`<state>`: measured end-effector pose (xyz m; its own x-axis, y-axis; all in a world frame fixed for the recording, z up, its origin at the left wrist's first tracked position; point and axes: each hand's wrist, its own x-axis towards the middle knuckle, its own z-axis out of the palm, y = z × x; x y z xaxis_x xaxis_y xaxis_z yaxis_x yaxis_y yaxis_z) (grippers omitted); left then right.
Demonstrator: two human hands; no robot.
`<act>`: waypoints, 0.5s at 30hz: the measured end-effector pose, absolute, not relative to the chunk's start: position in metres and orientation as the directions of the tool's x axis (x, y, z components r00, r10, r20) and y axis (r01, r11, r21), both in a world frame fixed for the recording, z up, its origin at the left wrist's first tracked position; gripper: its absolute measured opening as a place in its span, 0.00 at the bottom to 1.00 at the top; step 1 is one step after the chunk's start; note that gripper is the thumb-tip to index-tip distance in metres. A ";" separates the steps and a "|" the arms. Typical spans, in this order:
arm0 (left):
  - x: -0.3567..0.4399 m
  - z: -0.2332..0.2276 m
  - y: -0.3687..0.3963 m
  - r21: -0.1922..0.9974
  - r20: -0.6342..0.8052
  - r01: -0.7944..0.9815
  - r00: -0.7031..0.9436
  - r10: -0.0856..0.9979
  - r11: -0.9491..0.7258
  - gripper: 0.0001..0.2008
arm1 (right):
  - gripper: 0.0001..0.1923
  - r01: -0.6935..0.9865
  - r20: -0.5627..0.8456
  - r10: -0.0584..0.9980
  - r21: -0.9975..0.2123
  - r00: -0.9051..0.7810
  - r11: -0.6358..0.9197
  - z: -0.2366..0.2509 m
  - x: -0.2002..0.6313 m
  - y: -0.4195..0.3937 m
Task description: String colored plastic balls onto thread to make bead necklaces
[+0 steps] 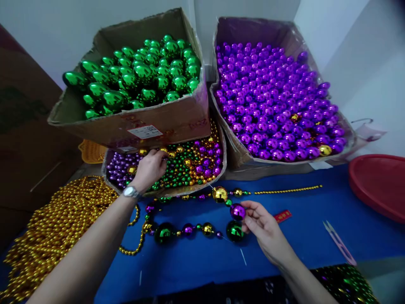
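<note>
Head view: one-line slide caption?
Left hand reaches into mixed-bead cardboard box; right hand pinches purple ball bead on strand.

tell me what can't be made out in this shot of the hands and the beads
Head view only:
- Left hand fingertips: buried among the mixed beads, so any grasp is hidden.
- Mixed-bead box: back half covered by the green-ball box.
- Box label: print too small.
- Red tray: cut off by right edge.
</note>
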<state>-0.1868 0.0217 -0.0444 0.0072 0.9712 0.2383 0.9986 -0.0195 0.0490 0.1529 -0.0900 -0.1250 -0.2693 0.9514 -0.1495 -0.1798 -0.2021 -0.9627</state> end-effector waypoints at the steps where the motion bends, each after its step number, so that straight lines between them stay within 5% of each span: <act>1: -0.179 -0.040 0.013 0.215 0.264 0.975 -0.012 0.964 -0.047 0.15 | 0.14 -0.177 -0.150 0.951 -0.963 -0.269 -0.202 -0.125 0.154 -0.090; 3: -0.160 -0.033 -0.007 0.667 0.231 0.739 -0.083 0.969 -0.095 0.14 | 0.14 -0.160 -0.158 0.949 -0.965 -0.273 -0.207 -0.124 0.157 -0.091; 5: -0.138 -0.031 -0.028 0.956 0.067 0.290 -0.093 0.993 -0.037 0.15 | 0.14 -0.131 -0.164 0.946 -0.970 -0.280 -0.207 -0.123 0.158 -0.092; 9: -0.107 -0.042 -0.055 0.951 -0.146 -0.279 -0.018 0.989 0.135 0.12 | 0.14 -0.069 -0.150 0.941 -0.982 -0.304 -0.178 -0.123 0.158 -0.094; 15: -0.100 -0.055 -0.062 0.879 -0.224 -0.429 0.013 0.975 0.208 0.10 | 0.13 -0.007 -0.153 0.939 -0.987 -0.307 -0.163 -0.121 0.158 -0.096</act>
